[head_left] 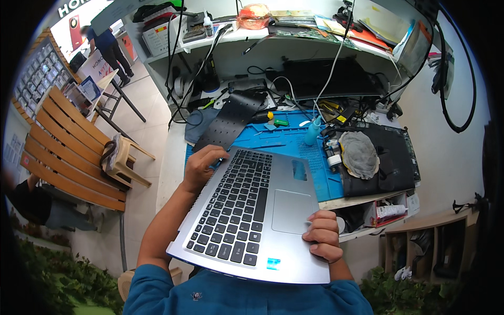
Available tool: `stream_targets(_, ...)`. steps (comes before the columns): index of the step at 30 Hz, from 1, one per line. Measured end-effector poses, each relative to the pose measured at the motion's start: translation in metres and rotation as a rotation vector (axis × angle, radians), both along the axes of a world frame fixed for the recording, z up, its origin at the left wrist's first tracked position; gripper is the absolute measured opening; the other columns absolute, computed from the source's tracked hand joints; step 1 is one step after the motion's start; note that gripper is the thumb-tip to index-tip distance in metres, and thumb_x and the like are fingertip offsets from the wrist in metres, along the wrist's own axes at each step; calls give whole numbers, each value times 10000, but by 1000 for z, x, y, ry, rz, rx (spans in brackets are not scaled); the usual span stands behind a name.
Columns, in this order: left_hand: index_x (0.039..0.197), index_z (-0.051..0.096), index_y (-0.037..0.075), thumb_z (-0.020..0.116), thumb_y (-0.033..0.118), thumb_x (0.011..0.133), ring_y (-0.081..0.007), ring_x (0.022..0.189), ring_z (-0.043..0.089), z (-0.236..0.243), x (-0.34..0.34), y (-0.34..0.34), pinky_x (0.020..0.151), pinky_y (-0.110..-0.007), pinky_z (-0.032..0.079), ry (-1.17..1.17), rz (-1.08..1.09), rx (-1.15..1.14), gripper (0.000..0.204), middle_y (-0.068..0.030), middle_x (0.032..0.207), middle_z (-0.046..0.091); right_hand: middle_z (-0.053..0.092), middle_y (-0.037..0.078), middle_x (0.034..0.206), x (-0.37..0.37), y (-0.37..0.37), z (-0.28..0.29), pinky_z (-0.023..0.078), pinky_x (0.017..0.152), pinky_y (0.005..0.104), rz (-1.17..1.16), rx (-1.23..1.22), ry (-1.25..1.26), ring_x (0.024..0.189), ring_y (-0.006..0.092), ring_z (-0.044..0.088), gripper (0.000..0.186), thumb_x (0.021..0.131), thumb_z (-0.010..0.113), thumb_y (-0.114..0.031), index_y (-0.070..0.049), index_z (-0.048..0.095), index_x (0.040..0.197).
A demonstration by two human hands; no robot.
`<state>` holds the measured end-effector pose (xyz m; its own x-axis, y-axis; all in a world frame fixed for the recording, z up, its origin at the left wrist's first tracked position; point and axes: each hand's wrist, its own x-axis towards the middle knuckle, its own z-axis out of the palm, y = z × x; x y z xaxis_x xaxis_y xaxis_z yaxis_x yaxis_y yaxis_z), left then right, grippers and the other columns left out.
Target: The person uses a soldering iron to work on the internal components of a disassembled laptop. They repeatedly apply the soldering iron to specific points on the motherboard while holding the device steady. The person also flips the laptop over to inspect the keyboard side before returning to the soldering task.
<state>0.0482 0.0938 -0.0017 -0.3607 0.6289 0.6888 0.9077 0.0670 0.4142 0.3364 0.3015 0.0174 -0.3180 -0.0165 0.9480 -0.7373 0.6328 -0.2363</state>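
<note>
Left hand: the left hand (201,167) grips the far left corner of a silver laptop base (252,207), fingers (210,153) curled shut over its top edge.
Right hand: the right hand (321,235) clamps the near right edge, fingers (320,223) folded onto the palm rest beside the touchpad (291,210).
Laptop base: held between both sets of fingers, tilted, keyboard (236,207) up, partly over the worktop's near edge and partly over the person's lap.
Worktop: a white worktop (170,157) lies beyond the left fingers, carrying a blue work mat (294,142).
On the mat: a dark perforated sheet (231,121) just past the left fingers; a small blue bottle (312,131) further right.
Right of the mat: a black laptop shell (396,163), well beyond the right fingers, with a grey cloth (359,155) on it.
Behind: a cluttered shelf (273,37) with hanging cables (176,63).
Room: a pale tiled floor (144,131) left of the left fingers, a wooden slatted bench (63,152), a beige plastic stool (123,160), and another person (107,50) standing far off.
</note>
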Motion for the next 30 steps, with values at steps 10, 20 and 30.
stream_targets(10, 964, 712, 69, 873, 40, 727, -260, 916, 771, 14, 20, -30, 782, -345, 631, 84, -90, 84, 288, -103, 1002, 758, 628, 100, 956, 1, -1, -4, 575, 729, 464, -8, -23, 5, 831, 262, 591, 298, 883, 689, -67, -115, 436, 1034)
stream_targets(20, 970, 693, 46, 840, 63, 762, -288, 918, 772, 30, 31, -36, 785, -367, 635, 119, -180, 154, 255, -117, 971, 749, 620, 92, 991, 5, -2, 5, 572, 751, 463, -2, -38, -76, 821, 258, 580, 374, 809, 733, -63, -135, 427, 1011)
stream_targets(30, 941, 668, 46, 805, 31, 775, -269, 843, 761, 26, 32, -29, 728, -354, 628, 165, -132, 168, 215, -112, 920, 734, 627, 100, 990, 4, -5, -1, 578, 746, 464, -6, -65, -53, 850, 265, 589, 383, 791, 746, -66, -131, 430, 996)
